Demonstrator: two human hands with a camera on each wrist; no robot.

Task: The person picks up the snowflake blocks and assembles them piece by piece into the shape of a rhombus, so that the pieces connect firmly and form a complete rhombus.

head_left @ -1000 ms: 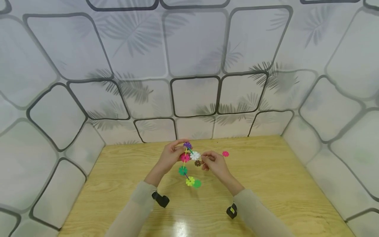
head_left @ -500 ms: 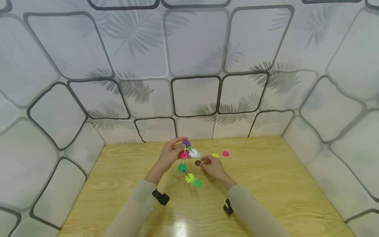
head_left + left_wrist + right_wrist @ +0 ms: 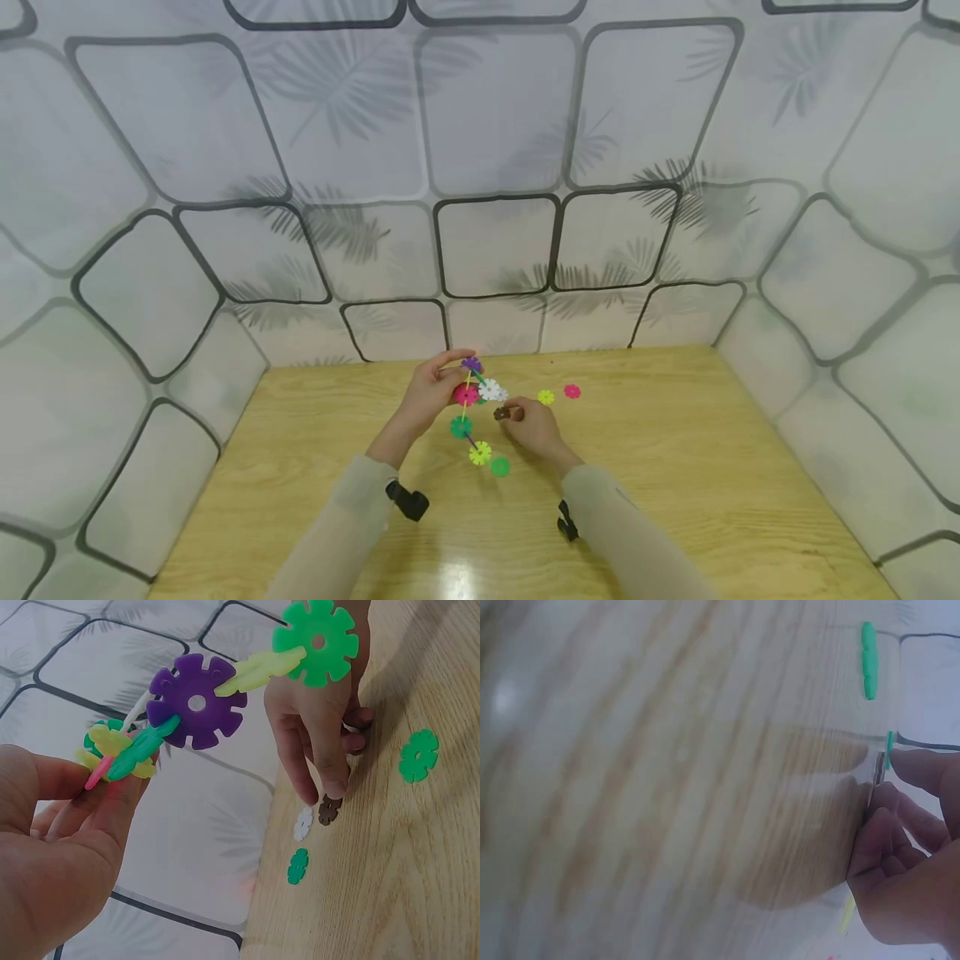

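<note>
My left hand (image 3: 429, 398) pinches a chain of slotted flower-shaped plastic discs by a pink disc (image 3: 466, 395). A purple disc (image 3: 196, 702) stands out from the chain in the left wrist view, joined by a yellow disc to a green disc (image 3: 318, 642). From the head, the chain hangs down to a yellow disc (image 3: 480, 452). My right hand (image 3: 534, 427) is down at the table, with thumb and fingertips at a brown disc (image 3: 329, 809), which shows between them in the right wrist view (image 3: 879, 768). Right beside it lie a white disc (image 3: 303, 823) and a green disc (image 3: 298, 866).
On the wooden table (image 3: 660, 467), a light green disc (image 3: 500, 467) lies below the chain. Behind my right hand are a yellow disc (image 3: 546, 397) and a pink disc (image 3: 572, 391). Patterned cloth walls (image 3: 495, 246) enclose the table's back and sides.
My right hand has come down and nearer to me, onto the brown disc, uncovering the yellow disc behind it. My left hand and the chain have shifted only slightly.
</note>
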